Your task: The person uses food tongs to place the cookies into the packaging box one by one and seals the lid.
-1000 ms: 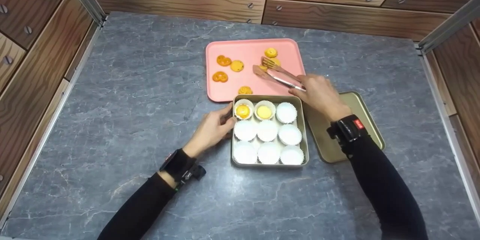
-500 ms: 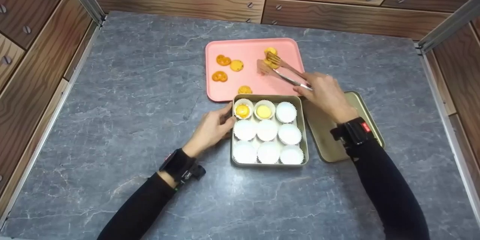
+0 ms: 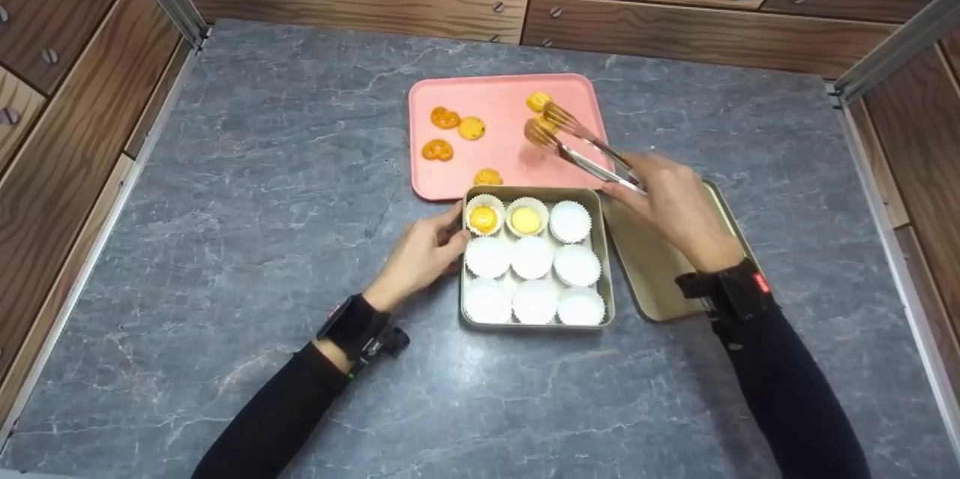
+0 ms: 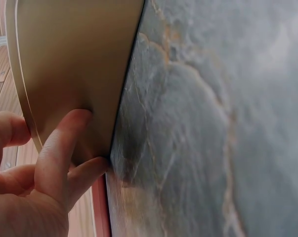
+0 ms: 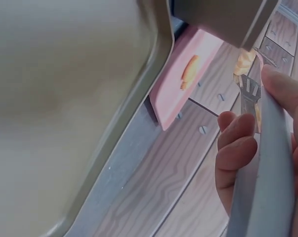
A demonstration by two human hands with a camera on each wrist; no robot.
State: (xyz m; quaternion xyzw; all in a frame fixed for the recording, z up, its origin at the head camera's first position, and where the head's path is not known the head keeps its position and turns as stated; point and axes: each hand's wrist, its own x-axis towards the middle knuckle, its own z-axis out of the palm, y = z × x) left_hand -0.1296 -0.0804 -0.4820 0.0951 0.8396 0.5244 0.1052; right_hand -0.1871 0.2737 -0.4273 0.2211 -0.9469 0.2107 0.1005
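A square metal tin (image 3: 606, 261) holds rows of white paper cups, two of them with a yellow treat inside. My left hand (image 3: 420, 252) rests its fingertips against the tin's left wall, low beside the table in the left wrist view. Tongs (image 3: 596, 157) are gripped in my right hand (image 3: 675, 205), their slotted ends spread above the right part of the pink tray (image 3: 510, 164). A yellow cookie (image 3: 538, 101) lies behind the ends. Another yellow cookie (image 3: 546, 124) shows between them, and a ridged cookie (image 5: 244, 61) appears at the tips in the right wrist view; whether it is pinched I cannot tell.
Two pretzel-shaped cookies (image 3: 437, 150) and a round cookie (image 3: 472, 128) lie on the tray's left. A ridged cookie (image 3: 487, 177) sits at its front edge, behind the tin. The tin's lid (image 3: 660, 288) lies under my right forearm. Wood-patterned walls surround the grey table (image 3: 262, 239).
My right hand has drawn back to the right and towards me with the tongs, whose ends have shifted slightly right. My left hand stays on the tin.
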